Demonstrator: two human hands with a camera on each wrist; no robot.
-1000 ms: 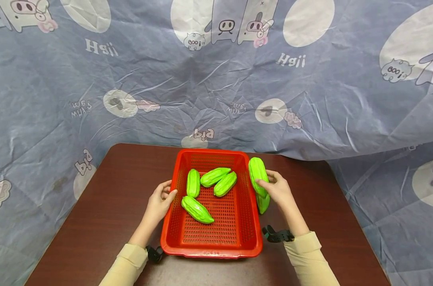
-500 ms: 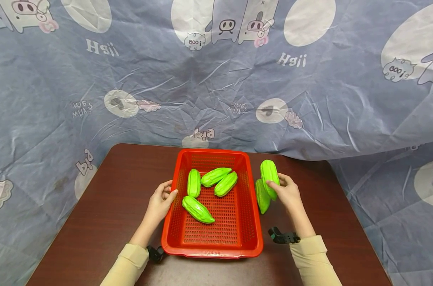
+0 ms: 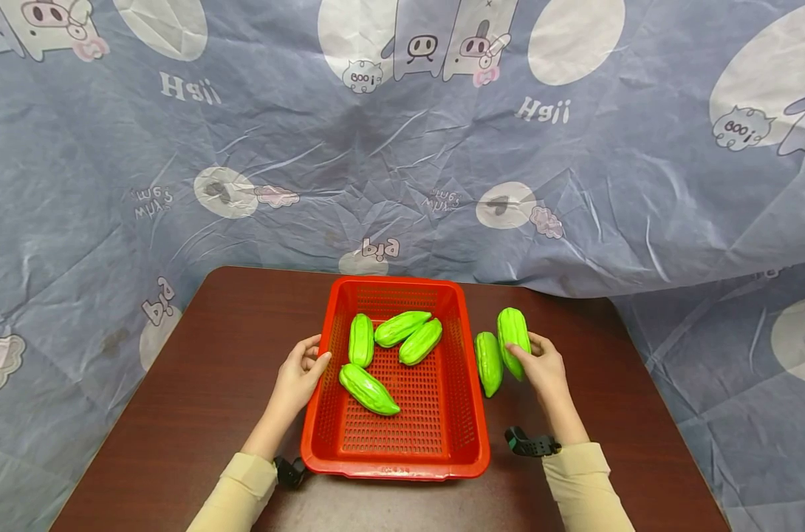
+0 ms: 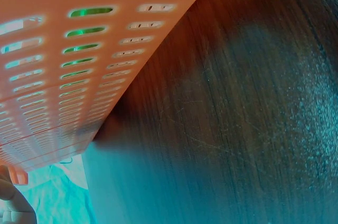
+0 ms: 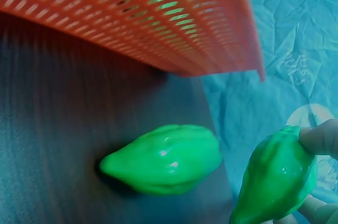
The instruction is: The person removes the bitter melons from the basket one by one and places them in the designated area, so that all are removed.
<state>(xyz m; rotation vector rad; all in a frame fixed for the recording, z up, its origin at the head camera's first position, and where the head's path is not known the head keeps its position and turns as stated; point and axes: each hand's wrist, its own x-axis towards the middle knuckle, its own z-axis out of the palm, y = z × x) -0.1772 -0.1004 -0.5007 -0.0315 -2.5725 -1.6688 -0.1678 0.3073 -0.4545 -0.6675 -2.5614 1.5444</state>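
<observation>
My right hand (image 3: pixel 545 366) pinches a bright green, ridged bitter melon (image 3: pixel 513 341) between thumb and fingers, to the right of the red plastic basket (image 3: pixel 477 414). In the right wrist view, the held bitter melon (image 5: pixel 277 176) shows at the lower right, its tapered end pointing down. A second bitter melon (image 3: pixel 488 363) lies on the table between the basket and the held one. My left hand (image 3: pixel 297 377) grips the basket's left rim, thumb on the edge and fingers curled at the outer side. Inside the basket lie several more bitter melons (image 3: pixel 369 390).
The brown wooden table (image 3: pixel 223 355) reaches out on both sides of the basket. Behind it hangs a grey-blue cloth (image 3: pixel 376 170) with cartoon prints, meeting the table's far edge. A black strap with a camera (image 3: pixel 532 443) sits on the right wrist.
My right hand has carried its bitter melon rightward and slightly nearer, from beside the basket's right rim, uncovering the one on the table. The left hand and basket have stayed in place.
</observation>
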